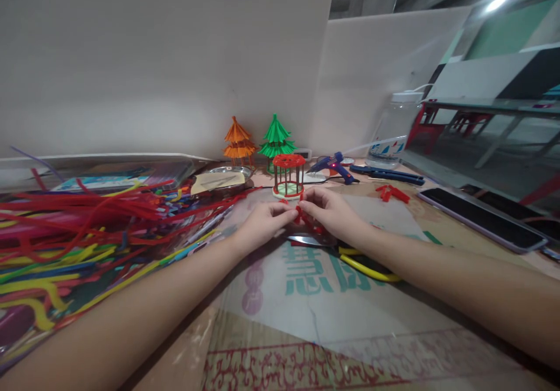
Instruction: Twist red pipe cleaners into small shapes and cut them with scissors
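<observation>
My left hand (271,222) and my right hand (328,213) meet near the middle of the table, fingertips pinched on a small red pipe cleaner piece (299,215). Its exact shape is partly hidden by my fingers. Right behind them stands a small round pavilion frame (289,175) with a red top ring, dark posts and a pale base. Under my right hand lie scissors (312,240) with yellow handles, partly covered by the hand. A few short red pieces (391,193) rest to the right.
Pipe cleaners (87,216) in many colours pile at left. Behind are an orange pavilion (238,140), a green pavilion (275,137), a metal dish (245,172) and a blue glue gun (335,166). A dark blue cutter (387,174), phone (481,216) and clear bottle (391,128) occupy the right.
</observation>
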The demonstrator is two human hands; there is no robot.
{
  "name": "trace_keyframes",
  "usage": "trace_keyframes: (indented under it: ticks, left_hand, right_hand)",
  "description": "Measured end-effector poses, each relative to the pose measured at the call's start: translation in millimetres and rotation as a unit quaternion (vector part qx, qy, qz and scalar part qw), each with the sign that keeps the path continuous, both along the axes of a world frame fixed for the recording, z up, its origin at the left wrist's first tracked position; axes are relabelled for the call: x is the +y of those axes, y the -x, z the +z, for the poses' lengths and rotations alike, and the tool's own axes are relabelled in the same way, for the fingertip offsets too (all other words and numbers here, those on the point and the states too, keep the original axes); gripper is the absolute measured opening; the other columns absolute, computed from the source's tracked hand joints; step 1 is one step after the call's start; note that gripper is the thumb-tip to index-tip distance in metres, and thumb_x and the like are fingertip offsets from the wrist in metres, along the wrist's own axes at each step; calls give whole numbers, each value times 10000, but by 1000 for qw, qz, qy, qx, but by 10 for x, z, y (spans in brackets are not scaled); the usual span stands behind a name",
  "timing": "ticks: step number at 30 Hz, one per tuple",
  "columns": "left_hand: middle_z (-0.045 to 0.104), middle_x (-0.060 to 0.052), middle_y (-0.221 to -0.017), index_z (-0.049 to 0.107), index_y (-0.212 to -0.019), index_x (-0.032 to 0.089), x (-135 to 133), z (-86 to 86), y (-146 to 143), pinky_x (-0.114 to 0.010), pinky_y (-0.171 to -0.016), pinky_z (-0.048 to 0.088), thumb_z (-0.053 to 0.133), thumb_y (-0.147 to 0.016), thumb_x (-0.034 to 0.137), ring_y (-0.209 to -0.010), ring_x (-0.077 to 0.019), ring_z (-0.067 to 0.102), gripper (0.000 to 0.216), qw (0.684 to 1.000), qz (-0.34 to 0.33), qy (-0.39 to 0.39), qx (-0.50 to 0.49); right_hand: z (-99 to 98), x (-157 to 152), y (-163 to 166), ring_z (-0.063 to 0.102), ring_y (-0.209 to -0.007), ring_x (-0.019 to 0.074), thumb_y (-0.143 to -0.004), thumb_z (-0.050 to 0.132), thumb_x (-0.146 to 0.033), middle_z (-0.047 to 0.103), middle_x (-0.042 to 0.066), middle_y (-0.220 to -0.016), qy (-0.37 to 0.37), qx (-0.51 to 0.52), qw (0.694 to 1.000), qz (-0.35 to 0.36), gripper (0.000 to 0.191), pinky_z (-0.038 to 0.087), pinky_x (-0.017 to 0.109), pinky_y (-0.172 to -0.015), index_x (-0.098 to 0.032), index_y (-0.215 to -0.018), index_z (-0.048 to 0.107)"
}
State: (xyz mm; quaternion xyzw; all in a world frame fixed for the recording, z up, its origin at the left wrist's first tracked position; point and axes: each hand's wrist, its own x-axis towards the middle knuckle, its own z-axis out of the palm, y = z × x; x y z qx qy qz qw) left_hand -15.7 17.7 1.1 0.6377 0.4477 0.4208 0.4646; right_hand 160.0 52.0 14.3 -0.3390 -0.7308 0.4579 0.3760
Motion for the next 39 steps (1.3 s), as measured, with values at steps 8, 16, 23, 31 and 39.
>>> trace_keyframes:
  ticks: [8, 16, 23, 31, 39]
  left_hand:
    - [708, -50, -780, 707, -838, 149, 19, -50, 11, -221, -558, 424, 670, -772, 454, -644, -143, 600, 314, 1000, -3, -14, 10]
    - [695, -46, -711, 688, -793, 126, 2, -25, -20, -212, -511, 377, 687, -756, 419, -563, -114, 557, 295, 1000, 22, 2, -7]
    - [650, -16, -655, 684, -810, 116, 1, -25, -10, -203, -489, 343, 690, -764, 441, -504, -80, 493, 327, 1000, 11, -7, -21]
    - [672, -26, -692, 694, -827, 112, 9, -44, 3, -204, -530, 380, 691, -780, 417, -562, -95, 541, 308, 1000, -3, -16, -24]
    - [694, -30, -738, 681, -818, 114, 16, -64, -7, -216, -609, 430, 724, -757, 406, -629, -112, 594, 301, 999, -12, -10, -45]
  right_hand:
    - [-36, 31, -9, 509, -538, 114, -802, 595, -393, 547, -41, -651, -39, -23, 999, -11, 212, 397, 241, -489, -196, -834, 522]
    - [-38, 22, -8, 480, -499, 115, -832, 549, -427, 515, -50, -584, -22, -6, 1000, 6, 231, 382, 246, -475, -196, -837, 543]
    - [-47, 48, -6, 512, -532, 122, -786, 604, -398, 562, -32, -632, -17, -42, 999, 2, 222, 393, 247, -484, -187, -840, 560]
    - [-42, 35, 3, 483, -518, 109, -792, 593, -395, 544, -37, -619, -15, -47, 999, 3, 225, 377, 236, -473, -178, -823, 544]
    - [-54, 46, -10, 496, -553, 113, -810, 589, -384, 535, -32, -664, -24, -15, 999, 23, 223, 392, 241, -497, -178, -879, 542]
